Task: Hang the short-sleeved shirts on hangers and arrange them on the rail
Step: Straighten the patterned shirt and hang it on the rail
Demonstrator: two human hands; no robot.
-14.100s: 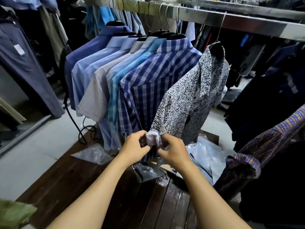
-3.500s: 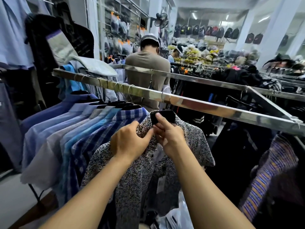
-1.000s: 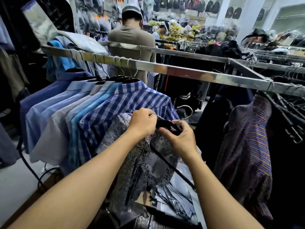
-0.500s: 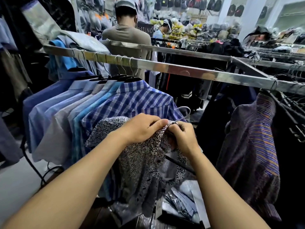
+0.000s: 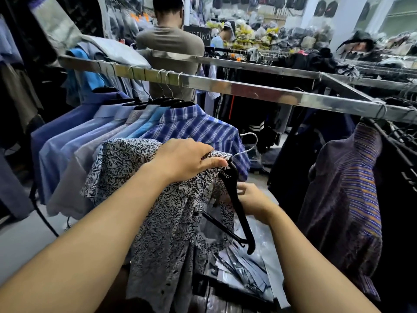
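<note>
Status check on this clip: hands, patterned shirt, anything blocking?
Left hand grips patterned shirt at hanger neck. Right hand at the collar. Hanger off rail, tilted. Rail gap clear.

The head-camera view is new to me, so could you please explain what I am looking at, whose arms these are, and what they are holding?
There is no machine here: a camera worn on a person's head looks forward and down at their own two bare hands in a clothing shop. The left hand grips the collar area of a black-and-white leaf-print shirt, bunched around a black plastic hanger with a metal hook. The hanger is off the rail and tilted. The right hand reaches in behind the hanger's lower arm. Above runs a shiny metal rail carrying a row of blue shirts, the nearest a blue plaid shirt. Clear plastic bags lie below.
</note>
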